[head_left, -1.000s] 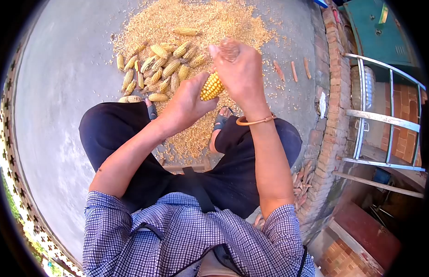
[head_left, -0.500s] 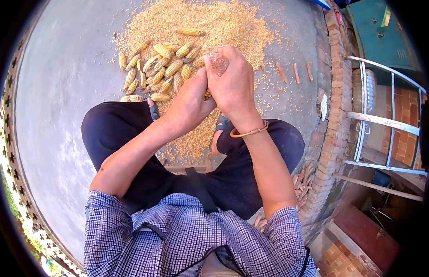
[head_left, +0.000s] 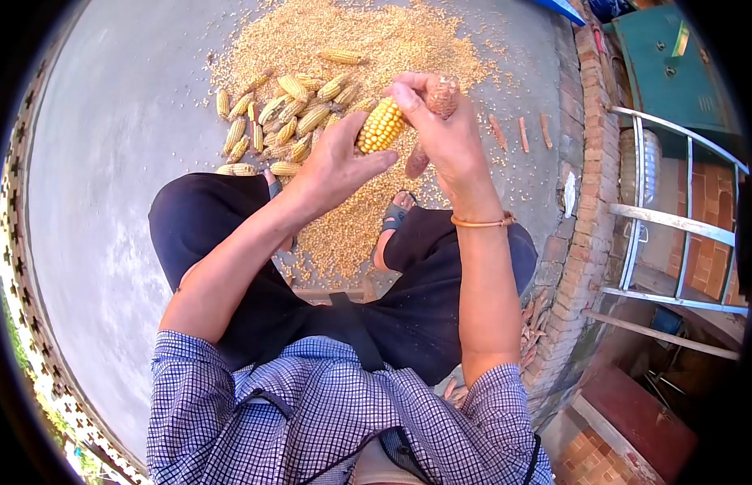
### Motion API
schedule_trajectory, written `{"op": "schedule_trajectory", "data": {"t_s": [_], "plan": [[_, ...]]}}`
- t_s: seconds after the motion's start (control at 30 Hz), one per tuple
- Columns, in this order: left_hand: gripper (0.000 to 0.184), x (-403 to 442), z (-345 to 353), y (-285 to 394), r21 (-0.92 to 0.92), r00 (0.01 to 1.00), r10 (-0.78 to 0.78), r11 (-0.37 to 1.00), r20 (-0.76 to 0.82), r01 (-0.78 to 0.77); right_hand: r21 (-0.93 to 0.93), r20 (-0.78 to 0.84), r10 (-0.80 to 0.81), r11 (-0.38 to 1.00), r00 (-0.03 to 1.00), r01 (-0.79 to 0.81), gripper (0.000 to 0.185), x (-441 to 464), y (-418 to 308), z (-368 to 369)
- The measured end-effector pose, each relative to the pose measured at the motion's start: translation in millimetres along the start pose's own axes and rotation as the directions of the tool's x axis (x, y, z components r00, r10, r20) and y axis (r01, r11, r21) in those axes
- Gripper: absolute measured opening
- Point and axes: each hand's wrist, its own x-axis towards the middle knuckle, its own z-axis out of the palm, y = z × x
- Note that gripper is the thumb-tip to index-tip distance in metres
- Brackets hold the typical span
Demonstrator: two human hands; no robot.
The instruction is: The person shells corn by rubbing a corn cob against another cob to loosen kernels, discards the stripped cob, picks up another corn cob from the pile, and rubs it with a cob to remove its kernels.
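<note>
My left hand is closed round the lower end of a yellow corn ear, tilted with its kernels facing up. Just to its right, my right hand grips a bare reddish cob, whose other end sticks out below the palm. The right fingertips are beside the top of the ear. Beyond my left hand, a pile of corn ears lies on loose kernels spread over the concrete floor.
Several bare cobs lie on the floor at the right, with more by my right knee. A low brick edge runs along the right, beside a metal rack and a green cabinet. My sandalled feet are between the kernels and my legs.
My hands were pressed together over the ear; now the right hand has moved right and turned, baring the ear's kernels and the cob's lower end. The view has shifted slightly.
</note>
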Motion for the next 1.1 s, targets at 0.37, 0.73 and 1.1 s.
{"op": "schedule_trajectory", "data": {"t_s": [0.37,0.73,1.1], "plan": [[0.033,-9,18,14,0.281,0.978,0.204,0.942,-0.046,-0.183,-0.328,-0.433,-0.282,0.934,0.856,0.142,0.026,5,18,28],[0.039,-11,-5,23,-0.293,0.99,-0.042,0.953,0.134,0.08,0.228,-0.144,-0.012,0.973,0.99,0.045,0.027,2,-1,11],[0.06,-15,15,29,0.379,0.997,-0.003,0.925,-0.074,0.03,0.115,-0.351,-0.097,0.983,0.931,0.146,0.02,-4,0,35]]}}
